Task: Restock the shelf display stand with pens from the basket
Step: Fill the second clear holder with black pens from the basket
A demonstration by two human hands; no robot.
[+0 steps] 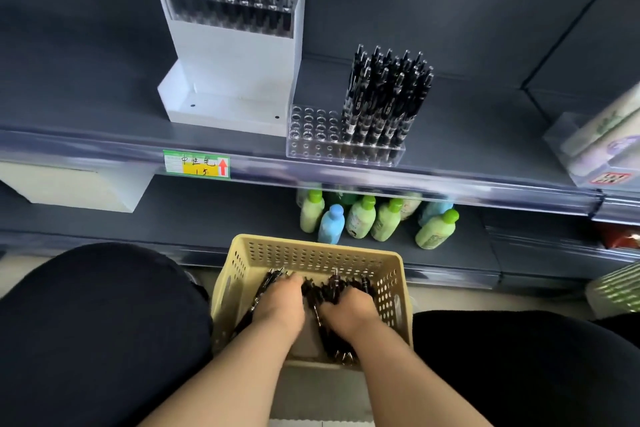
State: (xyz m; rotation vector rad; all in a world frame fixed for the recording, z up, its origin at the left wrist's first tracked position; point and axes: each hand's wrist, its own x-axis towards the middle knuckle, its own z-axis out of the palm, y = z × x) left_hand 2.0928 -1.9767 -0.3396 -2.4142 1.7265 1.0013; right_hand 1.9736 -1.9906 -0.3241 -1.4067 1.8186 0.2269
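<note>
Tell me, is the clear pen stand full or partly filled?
Partly filled: in the clear stand black pens stand upright on the right; the left holes are empty.

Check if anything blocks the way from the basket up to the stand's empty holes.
Nothing visible does. The empty holes sit at the left end of the stand, open from above. The white holder stands close on their left and the standing pens on their right, so come straight down.

Bare left hand [280,305], bare right hand [349,312], black trousers [104,322]
</note>
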